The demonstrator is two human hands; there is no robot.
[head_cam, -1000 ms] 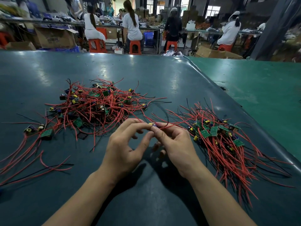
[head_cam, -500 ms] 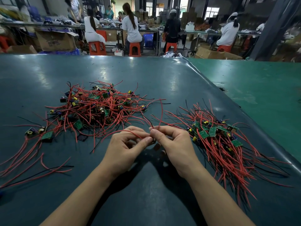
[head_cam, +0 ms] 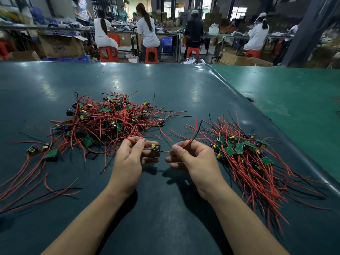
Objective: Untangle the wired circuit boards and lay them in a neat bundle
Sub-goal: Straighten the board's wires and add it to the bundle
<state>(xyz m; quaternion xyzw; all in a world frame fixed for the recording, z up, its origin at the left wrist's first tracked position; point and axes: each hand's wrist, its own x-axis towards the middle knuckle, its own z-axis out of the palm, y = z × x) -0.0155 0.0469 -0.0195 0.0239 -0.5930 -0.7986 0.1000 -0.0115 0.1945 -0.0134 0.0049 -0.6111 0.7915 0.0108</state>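
Between tangled heap (head_cam: 110, 124) and sorted bundle (head_cam: 248, 159), one circuit board (head_cam: 156, 147) hangs over the dark mat (head_cam: 165, 208).
Left hand (head_cam: 128, 161) pinches its red wire beside the board; right hand (head_cam: 195, 157) pinches the leads on the board's bundle side.

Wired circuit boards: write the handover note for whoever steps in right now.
Left hand pinches red wires, with one small board at its fingertips. Right hand pinches that board's red and black leads.
Tangled pile lies ahead on the left of the dark mat; neat bundle lies on the right.
Done: many boards bundled.
Left: free this board, lay it on the bundle, then work through the pile.
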